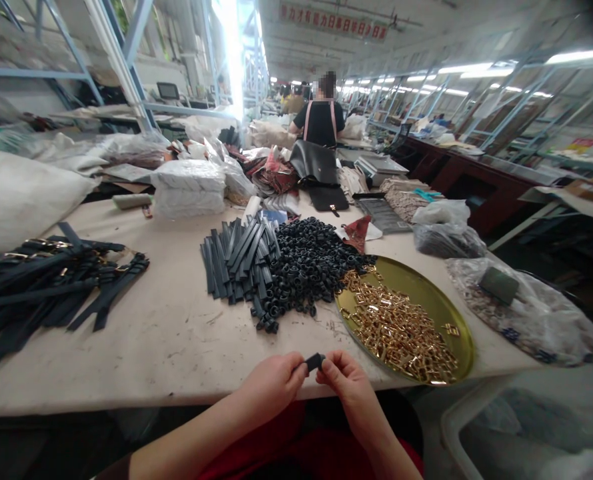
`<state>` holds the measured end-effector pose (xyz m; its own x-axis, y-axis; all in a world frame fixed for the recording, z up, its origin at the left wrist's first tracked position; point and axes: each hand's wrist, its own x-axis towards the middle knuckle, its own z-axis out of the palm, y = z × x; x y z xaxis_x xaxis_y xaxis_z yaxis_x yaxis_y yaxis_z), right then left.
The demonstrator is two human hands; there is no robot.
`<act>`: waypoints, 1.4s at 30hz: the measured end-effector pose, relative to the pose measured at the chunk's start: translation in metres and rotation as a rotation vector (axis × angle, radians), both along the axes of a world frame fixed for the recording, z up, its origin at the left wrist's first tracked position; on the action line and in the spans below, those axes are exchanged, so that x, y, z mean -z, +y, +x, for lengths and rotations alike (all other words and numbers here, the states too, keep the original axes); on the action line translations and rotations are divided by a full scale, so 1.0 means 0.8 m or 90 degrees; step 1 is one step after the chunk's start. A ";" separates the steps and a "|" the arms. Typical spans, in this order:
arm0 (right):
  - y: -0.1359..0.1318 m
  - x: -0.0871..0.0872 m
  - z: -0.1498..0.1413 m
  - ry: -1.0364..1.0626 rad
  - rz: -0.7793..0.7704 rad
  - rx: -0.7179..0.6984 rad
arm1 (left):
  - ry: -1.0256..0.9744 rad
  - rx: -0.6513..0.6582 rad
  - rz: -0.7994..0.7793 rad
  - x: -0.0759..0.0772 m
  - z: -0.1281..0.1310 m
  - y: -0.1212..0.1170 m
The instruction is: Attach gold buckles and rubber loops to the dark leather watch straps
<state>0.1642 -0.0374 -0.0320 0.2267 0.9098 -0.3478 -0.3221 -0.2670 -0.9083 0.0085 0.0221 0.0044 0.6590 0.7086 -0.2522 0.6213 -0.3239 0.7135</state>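
Note:
Near the table's front edge, my left hand pinches one end of a short dark strap. The fingertips of my right hand close on its other end. Most of the strap is covered by my fingers. Beyond my hands lies a stack of flat dark strips, touching a heap of small dark loops. To the right, a round gold tray holds a mass of shiny gold buckles. Dark straps with gold buckles are piled at the left.
A plastic-wrapped white bundle and a black leather bag stand at the back of the table. Plastic bags lie at right, above a pale bin. A person faces away farther off.

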 end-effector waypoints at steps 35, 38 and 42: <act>-0.010 -0.001 -0.001 0.067 0.047 0.019 | -0.156 -0.014 -0.217 -0.011 0.005 -0.012; -0.007 0.002 -0.015 0.097 0.044 -0.031 | -0.187 -0.062 -0.238 -0.009 0.008 -0.012; 0.004 -0.014 0.013 -0.065 0.074 -0.117 | -0.176 -0.050 -0.194 0.006 0.011 -0.004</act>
<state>0.1743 -0.0341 -0.0210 0.0824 0.9714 -0.2227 -0.1823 -0.2050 -0.9616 0.0173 0.0185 -0.0005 0.6786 0.6796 -0.2785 0.4069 -0.0322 0.9129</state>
